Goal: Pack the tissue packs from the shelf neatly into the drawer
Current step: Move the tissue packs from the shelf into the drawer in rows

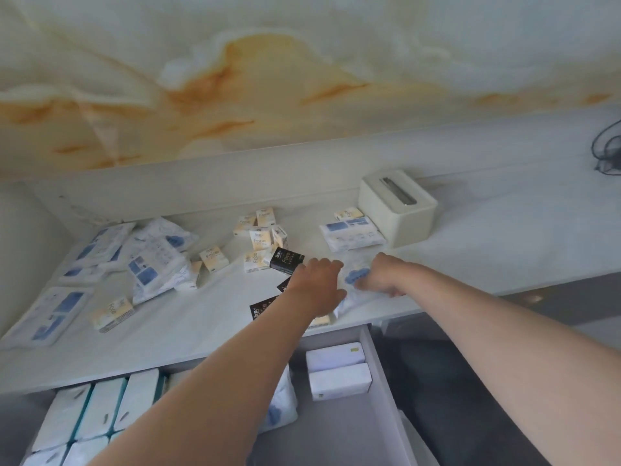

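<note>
Both hands on one tissue pack (353, 286)
We see the left hand (319, 285) and right hand (386, 277) with fingers curled round its ends; it lies on the shelf (201, 326), just in front of the white tissue box (400, 210)

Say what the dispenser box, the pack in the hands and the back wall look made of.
The dispenser box: probably hard plastic, matte cream, with rounded edges and a shiny slot insert. The pack: thin film, likely plastic, wrinkled where it is gripped. The back wall: stone or a stone-look panel, white with amber veins; I cannot tell which.
</note>
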Demonstrator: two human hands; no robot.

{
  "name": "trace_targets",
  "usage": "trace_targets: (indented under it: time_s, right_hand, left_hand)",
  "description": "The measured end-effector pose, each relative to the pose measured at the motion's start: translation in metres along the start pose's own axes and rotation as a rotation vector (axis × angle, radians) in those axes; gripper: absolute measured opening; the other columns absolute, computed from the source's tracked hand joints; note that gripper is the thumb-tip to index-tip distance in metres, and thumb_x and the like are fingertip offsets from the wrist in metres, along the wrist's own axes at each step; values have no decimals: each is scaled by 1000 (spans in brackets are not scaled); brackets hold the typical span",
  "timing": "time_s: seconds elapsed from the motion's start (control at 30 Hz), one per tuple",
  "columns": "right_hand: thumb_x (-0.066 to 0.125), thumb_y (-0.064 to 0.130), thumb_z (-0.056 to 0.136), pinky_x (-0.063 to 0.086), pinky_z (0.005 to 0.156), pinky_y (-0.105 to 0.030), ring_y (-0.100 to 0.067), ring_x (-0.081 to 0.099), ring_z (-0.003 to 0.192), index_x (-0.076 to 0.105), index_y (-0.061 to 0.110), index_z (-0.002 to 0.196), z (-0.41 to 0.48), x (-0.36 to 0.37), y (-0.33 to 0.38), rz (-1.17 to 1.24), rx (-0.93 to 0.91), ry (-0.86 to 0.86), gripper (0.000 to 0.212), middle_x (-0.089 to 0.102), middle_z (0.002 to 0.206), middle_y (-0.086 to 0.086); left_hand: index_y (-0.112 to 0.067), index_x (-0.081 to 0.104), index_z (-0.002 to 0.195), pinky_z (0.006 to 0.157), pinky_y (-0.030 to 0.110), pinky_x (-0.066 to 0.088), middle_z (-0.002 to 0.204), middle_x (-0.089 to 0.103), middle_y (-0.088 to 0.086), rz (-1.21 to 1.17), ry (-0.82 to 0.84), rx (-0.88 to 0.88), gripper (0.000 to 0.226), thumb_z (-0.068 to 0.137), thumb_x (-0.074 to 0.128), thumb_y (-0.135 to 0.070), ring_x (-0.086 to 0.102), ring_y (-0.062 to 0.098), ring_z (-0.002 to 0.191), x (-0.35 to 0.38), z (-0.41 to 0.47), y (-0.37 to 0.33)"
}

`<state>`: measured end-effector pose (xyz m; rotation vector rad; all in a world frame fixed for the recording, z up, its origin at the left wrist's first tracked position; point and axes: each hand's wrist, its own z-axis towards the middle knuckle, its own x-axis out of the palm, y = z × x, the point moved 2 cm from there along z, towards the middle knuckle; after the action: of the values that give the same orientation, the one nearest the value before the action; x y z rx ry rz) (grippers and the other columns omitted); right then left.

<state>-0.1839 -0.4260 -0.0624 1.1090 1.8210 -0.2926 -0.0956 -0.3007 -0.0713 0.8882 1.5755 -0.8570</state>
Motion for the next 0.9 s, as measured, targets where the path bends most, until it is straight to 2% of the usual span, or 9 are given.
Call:
trace_targets:
  time_s: [0.1,0.23,0.33,0.43,0.5,0.57,0.7,0.8,0.9]
  right_hand:
    - [74,35,86,45,64,-29,-25,59,79,56,5,111,10,5,0,32,-7,43,43,58,86,-9]
    - [75,19,83,48,68,-30,-23,59,90,55,12,95,22,-2,-5,175,-78,-19,25,58,95,-5]
    - [73,8,83,45,65,-28,-21,56,86,61,10,108,24,-16,-5,455,-205,-131,28,60,101,-5]
    - [69,3,84,54,62,-33,-21,60,84,59,20,114,20,-30,1,682,-286,-218,36,59,102,-4]
    - [63,5,85,58,73,-38,-25,64,94,53,23,123,21,-36,5,738,-284,-264,43,61,111,-4]
    - [59,11,86,52,91,-37,-27,59,112,55,24,124,23,-41,6,575,-281,-343,41,57,126,-5]
    - [51,8,89,32,112,-38,-27,27,142,66,35,121,23,-34,18,-153,-299,-288,44,35,149,-7]
    - [49,7,91,16,120,-44,-26,-2,152,51,40,140,26,-22,41,-464,-287,-185,59,5,165,-8]
    - [46,1,90,11,120,-51,-30,-13,151,36,37,151,34,-5,60,-652,-251,-106,71,-12,165,-8]
  left_hand:
    - [-18,27,148,110,45,32,146,41,8,52,70,-6,69,94,56,-47,39,29,131,17,12,-2]
    - [-17,10,155,115,47,24,153,31,7,-130,4,-72,90,89,62,-50,30,30,140,26,17,5]
    - [-20,8,155,112,46,29,145,43,7,-279,-89,-138,90,89,65,-40,39,28,133,16,22,11]
    - [-19,40,144,98,43,45,125,58,8,-416,-229,-214,58,91,64,-25,55,28,112,-1,26,25]
    - [-15,67,109,73,40,56,102,65,10,-546,-291,-234,19,91,60,-17,64,28,87,-10,24,36]
    - [-12,67,90,56,36,54,87,64,10,-628,-358,-273,11,90,57,-13,65,28,72,-18,19,48]
    - [-17,59,100,55,31,48,88,65,7,-882,-451,-452,10,94,50,-16,62,21,69,-26,-3,72]
    - [-16,58,110,61,31,51,91,66,1,-1151,-500,-582,15,96,53,-18,62,16,76,-23,-21,92]
    - [-15,59,115,65,28,53,94,68,-2,-1291,-521,-617,20,95,57,-17,65,15,85,-20,-33,106]
